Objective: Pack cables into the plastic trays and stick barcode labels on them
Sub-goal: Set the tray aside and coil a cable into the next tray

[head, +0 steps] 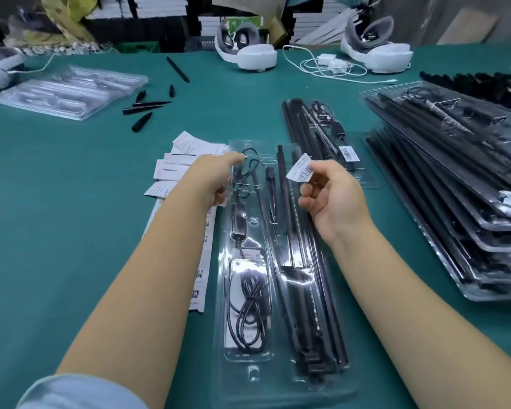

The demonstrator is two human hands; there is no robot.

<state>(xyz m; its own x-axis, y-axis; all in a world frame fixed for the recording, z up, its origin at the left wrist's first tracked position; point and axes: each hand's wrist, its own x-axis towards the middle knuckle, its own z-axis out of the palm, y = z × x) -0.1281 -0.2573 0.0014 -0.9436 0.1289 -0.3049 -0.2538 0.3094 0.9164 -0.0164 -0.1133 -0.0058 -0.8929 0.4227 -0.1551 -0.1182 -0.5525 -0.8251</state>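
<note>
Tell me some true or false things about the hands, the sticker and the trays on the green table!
1. The right hand pinches a barcode label. True.
2. The tray in front is empty. False: it holds black cables and rods.
3. The left hand touches the front tray's top end. True.
4. The filled trays are stacked on the left. False: they are on the right.
5. The table is red. False: it is green.

1. Clear plastic tray (pixel 250 376) lies lengthwise near the green table's front edge, packed with a coiled black cable (pixel 250 305) and black rods (pixel 307 290).
2. White barcode label (pixel 300 167) is held above the tray's far end.
</note>
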